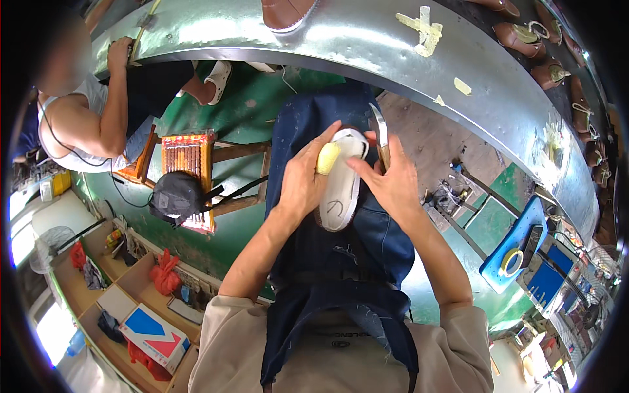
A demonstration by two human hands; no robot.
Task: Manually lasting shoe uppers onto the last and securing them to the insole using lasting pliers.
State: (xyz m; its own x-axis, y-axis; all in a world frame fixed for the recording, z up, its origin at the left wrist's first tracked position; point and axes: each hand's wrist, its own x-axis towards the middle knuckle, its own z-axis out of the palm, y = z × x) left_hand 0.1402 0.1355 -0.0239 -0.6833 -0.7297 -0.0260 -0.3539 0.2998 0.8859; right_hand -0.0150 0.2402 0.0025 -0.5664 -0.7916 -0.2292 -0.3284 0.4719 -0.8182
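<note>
Left hand point(304, 180) grips an oblong white shoe piece point(339, 187) between the hands; right hand point(397, 185) clasps a curved metal tool point(381, 134).

The left hand point(304, 177) hides part of the shoe point(337, 196)'s left side, the right hand point(396, 185) the near end of the tool point(381, 128), a brown shoe point(285, 13) is cut off at the far edge, a co-worker's face point(67, 56) at left is blurred, and clutter point(449, 195) at right is too small to tell.
</note>
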